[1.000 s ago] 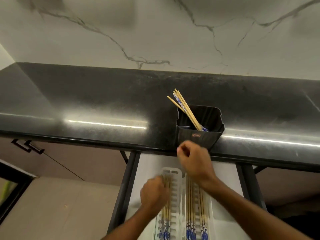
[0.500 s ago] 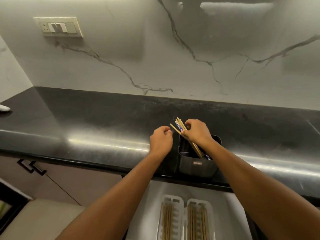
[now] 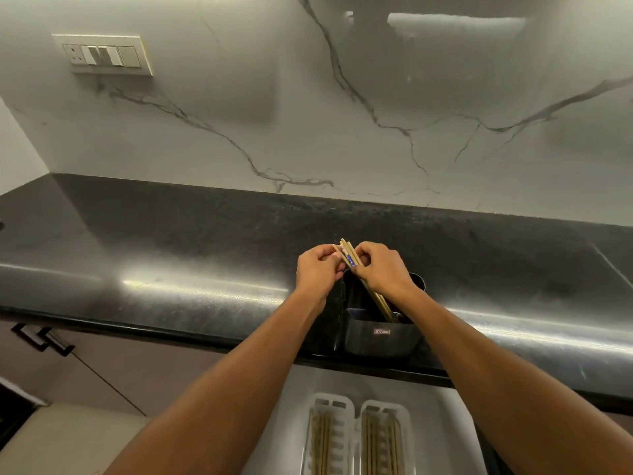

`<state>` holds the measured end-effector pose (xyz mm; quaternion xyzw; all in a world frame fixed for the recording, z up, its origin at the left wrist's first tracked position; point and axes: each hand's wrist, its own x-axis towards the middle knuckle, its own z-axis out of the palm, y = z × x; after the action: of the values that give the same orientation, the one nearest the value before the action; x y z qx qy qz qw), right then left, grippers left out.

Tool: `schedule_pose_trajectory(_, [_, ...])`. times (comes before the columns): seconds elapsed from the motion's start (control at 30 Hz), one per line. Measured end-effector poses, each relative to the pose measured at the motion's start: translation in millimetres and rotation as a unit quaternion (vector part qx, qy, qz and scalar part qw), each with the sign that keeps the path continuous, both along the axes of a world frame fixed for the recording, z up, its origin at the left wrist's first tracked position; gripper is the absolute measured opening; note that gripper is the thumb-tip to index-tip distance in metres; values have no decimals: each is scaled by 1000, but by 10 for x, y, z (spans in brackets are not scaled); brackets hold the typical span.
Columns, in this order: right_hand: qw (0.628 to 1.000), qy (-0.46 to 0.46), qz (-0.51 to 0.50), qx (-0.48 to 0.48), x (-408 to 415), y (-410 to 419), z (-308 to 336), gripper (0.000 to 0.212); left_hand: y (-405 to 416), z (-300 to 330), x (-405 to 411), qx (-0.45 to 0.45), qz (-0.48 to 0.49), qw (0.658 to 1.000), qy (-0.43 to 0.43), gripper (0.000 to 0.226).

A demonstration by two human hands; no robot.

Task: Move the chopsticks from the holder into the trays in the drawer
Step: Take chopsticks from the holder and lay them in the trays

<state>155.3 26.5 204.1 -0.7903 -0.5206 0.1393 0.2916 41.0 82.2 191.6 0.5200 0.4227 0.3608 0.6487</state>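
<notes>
A black holder [image 3: 378, 341] stands at the front edge of the black counter [image 3: 205, 255]. A small bundle of wooden chopsticks [image 3: 383, 303] leans out of it to the upper left. My right hand [image 3: 382, 269] grips the bundle near its top. My left hand [image 3: 317, 269] pinches the top ends of the same chopsticks from the left. Below, in the open drawer [image 3: 442, 426], two white trays lie side by side, the left tray [image 3: 346, 437] and the right tray [image 3: 406, 440], each with several chopsticks in it.
A marble wall with a switch plate [image 3: 102, 54] rises behind the counter. Cabinet doors with dark handles [image 3: 42, 339] sit at the lower left. The drawer's steel frame lies under my forearms.
Both hands rose from the drawer trays to the holder. The right hand took hold of the chopsticks first; the left hand has now closed in on their top ends.
</notes>
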Motion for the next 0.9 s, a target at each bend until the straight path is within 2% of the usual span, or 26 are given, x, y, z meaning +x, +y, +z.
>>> schedule_pose_trajectory(0.17, [1000,-24,8,16,32,-73,167,10,14,53,22,20,-10,1000,7,15])
schedule_pose_trajectory(0.33, [1000,10,-5,21,157,-128,403,12,45,71,21,40,0,998,53,18])
schedule_pose_trajectory(0.4, [1000,11,-6,23,202,-146,484,11,48,52,9,46,1,995,87,22])
schedule_pose_trajectory(0.53, [998,13,-24,55,273,-192,649,5,30,69,-32,57,33,983,171,17])
schedule_pose_trajectory(0.63, [993,65,-31,91,323,-221,828,8,-50,136,-88,128,67,959,242,33])
schedule_pose_trajectory(0.7, [988,93,-33,115,329,-237,998,11,-129,192,-115,200,61,955,212,42])
schedule_pose_trajectory(0.77, [983,117,-34,138,310,-253,1206,9,-219,266,-131,266,13,948,172,39])
schedule_pose_trajectory(0.9, [974,162,-26,157,242,-320,1630,7,-380,354,-114,274,-138,945,111,33])
